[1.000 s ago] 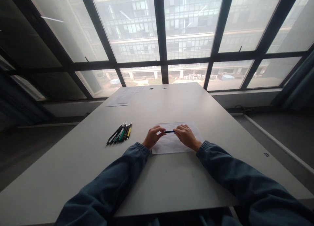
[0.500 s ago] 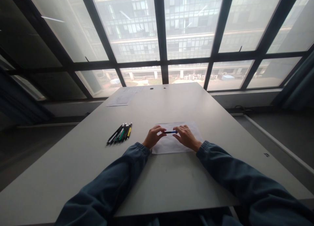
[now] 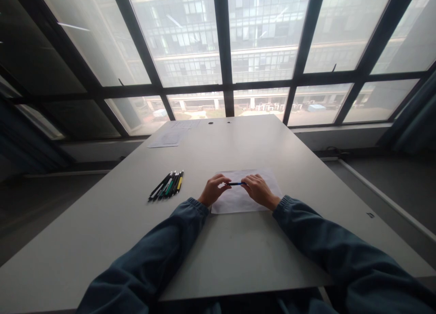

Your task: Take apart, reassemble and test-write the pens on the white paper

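Note:
A dark blue pen (image 3: 235, 183) lies level between my two hands, just above a white sheet of paper (image 3: 238, 200) on the grey table (image 3: 238, 259). My left hand (image 3: 214, 189) pinches the pen's left end with curled fingers. My right hand (image 3: 258, 189) pinches its right end the same way. Both wrists rest at the near edge of the sheet, in dark blue sleeves.
A row of several pens (image 3: 167, 185), black, green and yellow, lies on the table left of my hands. Another sheet of paper (image 3: 169, 137) sits at the far left of the table. Large windows with dark frames (image 3: 223, 55) stand beyond the far edge.
My right-hand fingers opened a little half a second ago and are now closed on the pen's end again. The pen and my left hand have barely shifted.

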Motion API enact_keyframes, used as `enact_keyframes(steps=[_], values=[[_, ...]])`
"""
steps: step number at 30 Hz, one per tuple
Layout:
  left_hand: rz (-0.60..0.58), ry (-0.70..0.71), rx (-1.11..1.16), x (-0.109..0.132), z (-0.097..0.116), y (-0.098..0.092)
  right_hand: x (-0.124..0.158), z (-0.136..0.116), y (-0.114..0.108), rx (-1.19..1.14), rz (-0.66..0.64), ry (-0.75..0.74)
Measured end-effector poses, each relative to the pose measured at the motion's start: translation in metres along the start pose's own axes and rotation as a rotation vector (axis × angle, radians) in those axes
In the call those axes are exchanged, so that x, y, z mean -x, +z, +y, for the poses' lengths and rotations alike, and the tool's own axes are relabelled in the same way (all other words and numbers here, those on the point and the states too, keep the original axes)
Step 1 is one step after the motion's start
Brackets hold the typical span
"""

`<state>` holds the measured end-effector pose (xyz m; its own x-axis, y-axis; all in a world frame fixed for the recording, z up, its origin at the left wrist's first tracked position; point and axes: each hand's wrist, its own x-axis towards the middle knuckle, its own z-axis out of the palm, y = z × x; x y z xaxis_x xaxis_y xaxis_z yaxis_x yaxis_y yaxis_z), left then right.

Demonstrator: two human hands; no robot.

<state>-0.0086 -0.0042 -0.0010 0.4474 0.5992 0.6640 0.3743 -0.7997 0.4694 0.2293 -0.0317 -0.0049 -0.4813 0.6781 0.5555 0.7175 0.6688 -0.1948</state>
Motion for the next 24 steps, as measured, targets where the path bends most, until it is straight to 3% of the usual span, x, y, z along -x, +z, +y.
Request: enact_keyframes(steps=[8, 14, 18, 24], values=[[-0.006, -0.018, 0.064, -0.0017, 0.0015, 0.0001, -0.0001, 0.0018, 0.0041, -0.037, 0.016, 0.041], [0.078, -0.202, 0.054, -0.0008, -0.0017, 0.0005, 0.0, 0.0029, 0.0064, -0.053, 0.048, 0.088], [0.022, -0.25, -0.064, -0.0002, -0.0021, -0.0013, -0.0002, 0.003, 0.0059, -0.052, 0.066, 0.103], [0.0, -0.25, -0.06, -0.0016, 0.0013, -0.0015, -0.0012, 0.0014, 0.0029, -0.051, 0.073, 0.089]])
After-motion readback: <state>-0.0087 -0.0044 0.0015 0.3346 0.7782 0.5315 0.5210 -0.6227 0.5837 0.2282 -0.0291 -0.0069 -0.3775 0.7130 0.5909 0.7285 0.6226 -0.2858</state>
